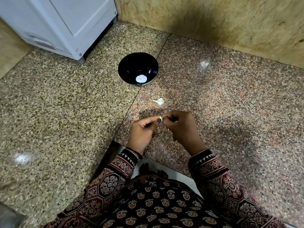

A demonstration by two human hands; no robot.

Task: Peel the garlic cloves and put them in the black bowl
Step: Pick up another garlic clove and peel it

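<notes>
Held clove (pixel 160 118): small, pale, pinched betw. both hands' fingertips above the granite counter (pixel 65 104); only a sliver showed.
Left hand (pixel 143 130): fingers curled in, thumb & forefinger pinched the clove's near side.
Right hand (pixel 181 128): fingers curled tight, tips on the clove's other end. Prob. picking at skin, tho too small to be sure.
Black bowl (pixel 128 66): sat at 12 o'clock from the hands, well apart from them.
Peeled clove (pixel 141 79): one pale piece, peeled by the look of it, lay inside the bowl at its 6 o'clock.
Spare clove (pixel 159 101): unpeeled, w/ papery tail, lay on the counter betw. hands & bowl, near the hands at 12.
Handling (est.): clove light, firm, prob. slick once bare. Skin thin, papery, tears easy.
Where to hold (est.): pinch the body w/ one hand, work a nail under the skin at the tip or root end w/ the other. Too hard a squeeze & it could pop out.
Backdrop: white appliance (pixel 57 22) at 10 o'clock, tiled wall (pixel 213 22) at 1.
</notes>
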